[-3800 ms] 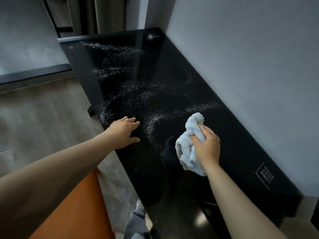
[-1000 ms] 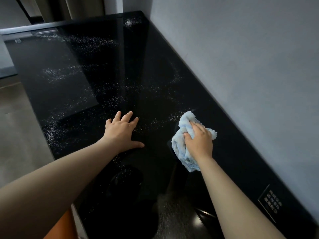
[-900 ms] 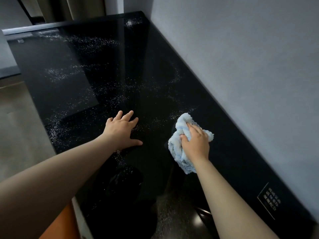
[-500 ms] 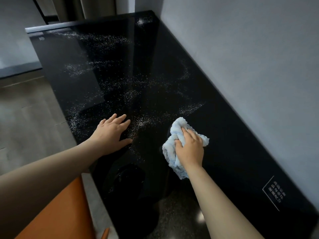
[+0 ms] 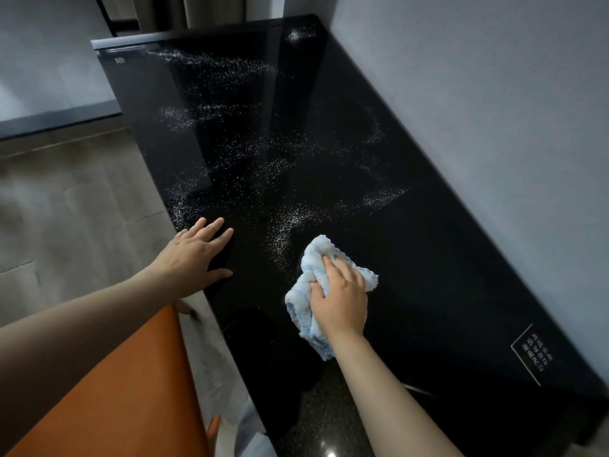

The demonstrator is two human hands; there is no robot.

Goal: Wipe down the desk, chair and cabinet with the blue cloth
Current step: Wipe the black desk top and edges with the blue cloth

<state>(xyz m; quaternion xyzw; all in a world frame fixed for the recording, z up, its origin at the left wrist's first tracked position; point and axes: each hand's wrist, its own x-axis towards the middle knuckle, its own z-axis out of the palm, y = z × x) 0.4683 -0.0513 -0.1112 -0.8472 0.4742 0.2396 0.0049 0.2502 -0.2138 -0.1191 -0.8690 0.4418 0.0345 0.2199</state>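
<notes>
My right hand (image 5: 341, 300) was clamped down on the blue cloth (image 5: 313, 285), fingers curled over its bunched top and pressing it flat against the glossy black desk (image 5: 428, 245). The cloth spilled out on both sides of that grip, a lobe poking forward past my fingertips and a longer fold trailing back toward my wrist. Ahead of the grip and slightly left of it lay a band of white specks (image 5: 283, 225), with more scattered farther up the desk toward its far end. To the left of the grip, well apart from it, my left hand (image 5: 197, 255) lay spread and flat on the desk's near edge, holding nothing. Farther left and lower sat the orange chair (image 5: 125, 384), just beside the desk edge. Right of the grip, near the wall, a small white printed label (image 5: 532, 356) showed on the desk. Compared with half a second before, the cloth and my right hand sat nearer the speck band, while my left hand kept its flat brace.
</notes>
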